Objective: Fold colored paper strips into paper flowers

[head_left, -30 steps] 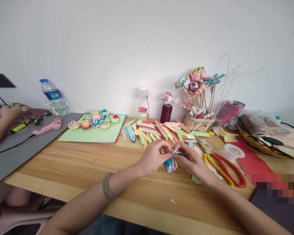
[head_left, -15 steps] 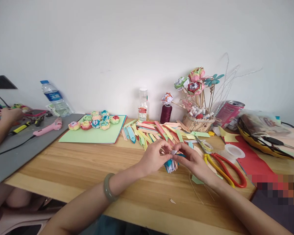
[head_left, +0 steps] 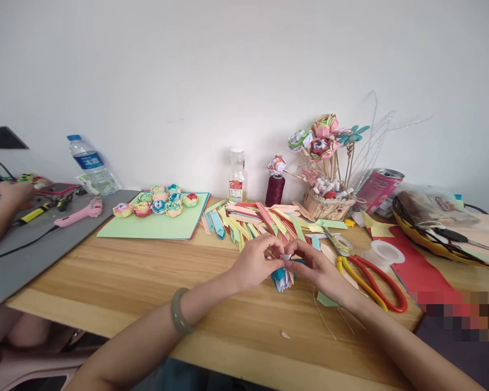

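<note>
Between my hands is a blue and white folded paper flower (head_left: 283,280), held just above the wooden table (head_left: 212,304). My left hand (head_left: 257,263) pinches it from the left, thumb and fingertips at its upper part. From the other side my right hand (head_left: 313,266) pinches the same spot, the fingertips of both hands nearly meeting. A small pale paper tip shows between the fingers. Thin thread (head_left: 324,317) trails on the table below my right wrist. Behind the hands lies a pile of folded colored paper strips (head_left: 248,220).
Red-and-yellow-handled scissors (head_left: 377,277) and a white spool (head_left: 386,253) lie at right. Finished paper flowers (head_left: 158,206) rest on green paper (head_left: 146,231). A basket of flowers (head_left: 326,203), purple thread cone (head_left: 275,190) and bottle (head_left: 237,176) stand behind. Another person's hand (head_left: 16,193) works far left.
Both hands keep their pinch on the paper flower, which sits very slightly lower and tilted a little differently. The whole view has shifted slightly.
</note>
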`<state>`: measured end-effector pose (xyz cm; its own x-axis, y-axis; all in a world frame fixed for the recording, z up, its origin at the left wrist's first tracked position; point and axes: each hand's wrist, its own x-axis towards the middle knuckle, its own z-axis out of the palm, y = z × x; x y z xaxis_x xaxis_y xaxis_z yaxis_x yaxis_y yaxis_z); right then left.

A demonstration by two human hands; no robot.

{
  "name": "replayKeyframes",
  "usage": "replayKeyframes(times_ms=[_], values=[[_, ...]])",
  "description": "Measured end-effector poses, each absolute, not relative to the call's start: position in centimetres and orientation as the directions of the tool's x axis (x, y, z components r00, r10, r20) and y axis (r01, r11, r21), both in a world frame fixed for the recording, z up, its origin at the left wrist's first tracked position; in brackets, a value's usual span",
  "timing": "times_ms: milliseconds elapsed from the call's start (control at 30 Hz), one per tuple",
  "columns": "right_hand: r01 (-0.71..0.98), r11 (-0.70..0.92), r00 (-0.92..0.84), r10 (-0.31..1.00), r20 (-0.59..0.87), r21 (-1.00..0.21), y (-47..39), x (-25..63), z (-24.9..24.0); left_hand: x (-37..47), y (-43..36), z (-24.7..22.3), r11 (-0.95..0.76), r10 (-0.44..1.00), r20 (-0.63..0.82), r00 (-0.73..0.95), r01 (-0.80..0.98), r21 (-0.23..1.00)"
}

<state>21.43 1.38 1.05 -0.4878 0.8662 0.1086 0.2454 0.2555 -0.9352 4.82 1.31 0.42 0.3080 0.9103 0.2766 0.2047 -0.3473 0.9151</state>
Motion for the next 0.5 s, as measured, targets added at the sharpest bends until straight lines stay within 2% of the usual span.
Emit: replayKeyframes(times_ms=[233, 500], values=[[0.248, 0.262, -0.488, 0.865, 0.113, -0.933, 1.74, 21.46, 0.83, 4.92, 1.46, 0.08, -0.299, 0.935, 0.24, 0.262, 0.217, 0.929], [0.267, 0.289, -0.537, 0.837, 0.107, -0.92, 2.14, 21.75, 0.77, 4.73, 1.66, 0.27, -0.35, 0.922, 0.278, 0.27, 0.276, 0.895]])
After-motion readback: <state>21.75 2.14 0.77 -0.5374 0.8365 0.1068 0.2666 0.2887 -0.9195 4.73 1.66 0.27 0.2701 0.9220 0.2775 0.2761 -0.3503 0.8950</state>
